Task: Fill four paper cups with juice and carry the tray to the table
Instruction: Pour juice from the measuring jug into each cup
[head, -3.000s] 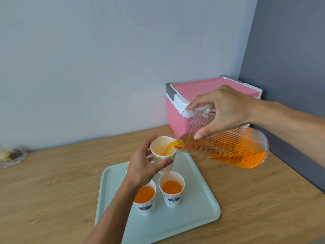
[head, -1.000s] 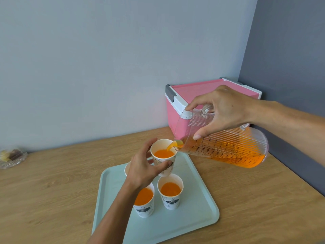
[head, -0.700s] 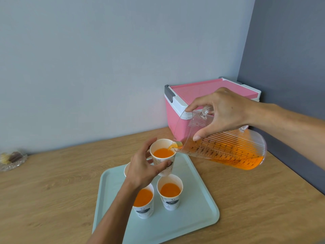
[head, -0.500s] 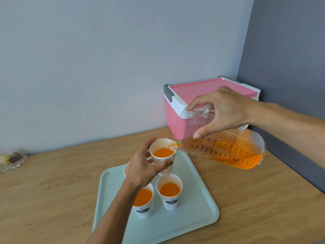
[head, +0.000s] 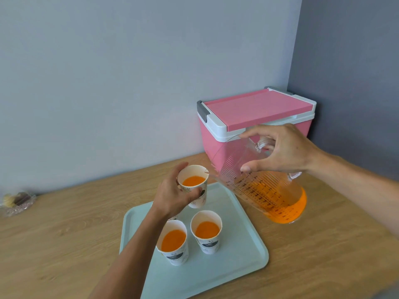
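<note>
My left hand point(head: 172, 196) holds a paper cup point(head: 193, 184) with orange juice in it, lifted above the back of the pale green tray point(head: 241, 251). My right hand point(head: 278, 151) grips the clear ribbed pitcher point(head: 263, 190) by its handle; the pitcher is tilted back, spout just right of the cup rim, no stream running. Two filled cups point(head: 173, 242) point(head: 206, 231) stand on the tray's front half. A fourth cup is mostly hidden behind my left hand.
A pink cooler box point(head: 248, 119) with a white rim stands in the back corner against the walls. A small glass dish point(head: 16, 201) with sweets sits at the far left of the wooden counter point(head: 60, 234).
The juice stream has stopped and the pitcher has tipped back toward upright. The held cup went from nearly empty to holding juice. My left hand has kept its grip.
</note>
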